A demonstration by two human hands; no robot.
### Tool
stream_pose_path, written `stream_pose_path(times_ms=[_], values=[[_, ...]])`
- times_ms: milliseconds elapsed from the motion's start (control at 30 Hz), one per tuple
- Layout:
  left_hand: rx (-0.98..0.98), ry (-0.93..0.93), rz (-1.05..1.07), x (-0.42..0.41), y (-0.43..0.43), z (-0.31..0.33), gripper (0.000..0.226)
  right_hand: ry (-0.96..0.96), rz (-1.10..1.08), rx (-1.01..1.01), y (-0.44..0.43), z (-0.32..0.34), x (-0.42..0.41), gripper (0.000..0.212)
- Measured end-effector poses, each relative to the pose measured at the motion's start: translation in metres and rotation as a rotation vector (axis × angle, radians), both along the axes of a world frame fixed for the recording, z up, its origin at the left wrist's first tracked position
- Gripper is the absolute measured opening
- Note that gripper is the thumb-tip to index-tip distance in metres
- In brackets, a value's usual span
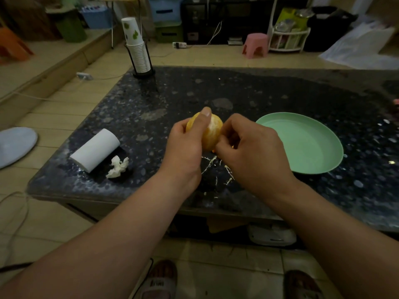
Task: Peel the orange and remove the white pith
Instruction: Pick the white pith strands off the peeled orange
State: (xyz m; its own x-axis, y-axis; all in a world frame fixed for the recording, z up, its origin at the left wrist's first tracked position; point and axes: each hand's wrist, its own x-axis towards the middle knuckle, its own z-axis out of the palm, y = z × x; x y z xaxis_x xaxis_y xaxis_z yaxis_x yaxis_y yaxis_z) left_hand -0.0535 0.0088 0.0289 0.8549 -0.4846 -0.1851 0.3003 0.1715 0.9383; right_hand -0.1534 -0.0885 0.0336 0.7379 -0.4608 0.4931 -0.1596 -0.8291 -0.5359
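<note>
A peeled orange (pixel 212 130), streaked with white pith, is held above the dark speckled table (pixel 194 93). My left hand (pixel 185 147) grips it from the left, thumb laid over its top. My right hand (pixel 248 147) is at the orange's right side with fingers curled, pinching at its surface; what it pinches is hidden by the fingers. Thin white pith strands (pixel 216 167) lie scattered on the table under my hands.
A mint green plate (pixel 323 160) sits right of my hands. A roll of paper (pixel 95 149) and a crumpled tissue (pixel 117 167) lie to the left. A stack of paper cups (pixel 137 46) in a holder stands at the far left corner.
</note>
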Motion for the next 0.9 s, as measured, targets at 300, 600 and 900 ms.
stream_pose_path(times_ms=[300, 600, 900], values=[[-0.134, 0.295, -0.013, 0.003, 0.004, 0.015, 0.047, 0.02, -0.059, 0.175, -0.011, -0.003, -0.002, 0.033], [-0.104, 0.393, 0.077, 0.019, 0.011, 0.009, 0.051, 0.439, -0.024, 0.203, -0.024, -0.021, 0.011, 0.02], [-0.11, 0.426, 0.087, 0.024, 0.009, 0.006, 0.048, 0.4, -0.019, 0.167, -0.021, -0.018, 0.013, 0.024]])
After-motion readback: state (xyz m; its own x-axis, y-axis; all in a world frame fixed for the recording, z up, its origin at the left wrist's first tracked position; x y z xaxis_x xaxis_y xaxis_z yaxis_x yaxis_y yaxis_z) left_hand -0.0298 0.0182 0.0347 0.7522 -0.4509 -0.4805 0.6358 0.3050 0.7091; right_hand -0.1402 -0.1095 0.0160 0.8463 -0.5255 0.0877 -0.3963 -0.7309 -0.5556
